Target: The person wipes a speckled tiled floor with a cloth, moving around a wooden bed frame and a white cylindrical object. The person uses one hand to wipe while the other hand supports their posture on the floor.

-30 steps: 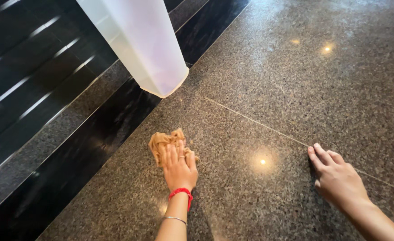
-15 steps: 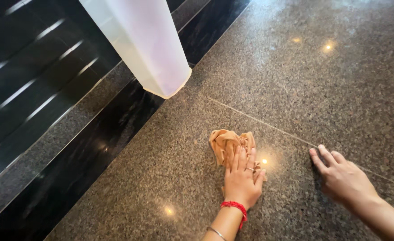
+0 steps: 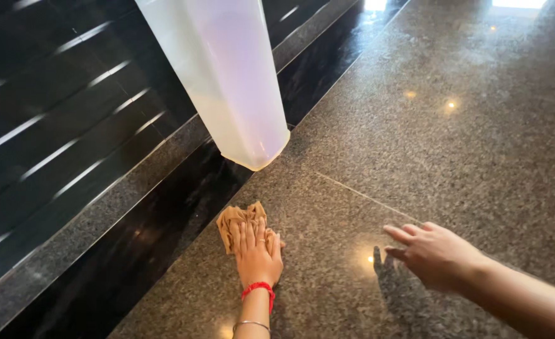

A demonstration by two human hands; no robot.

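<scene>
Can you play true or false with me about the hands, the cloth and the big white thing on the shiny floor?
1. The left hand presses a tan cloth on the granite floor. True.
2. The right hand holds the cloth. False: it holds nothing, fingers spread above the floor.
3. The white plastic bin lies on its side. False: it stands upright.
4. The left wrist wears a red band. True.

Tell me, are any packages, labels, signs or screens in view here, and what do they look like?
None in view. There is only a plain translucent white container with no label showing, standing on the speckled granite floor, and a tan cloth under the left hand.
</scene>
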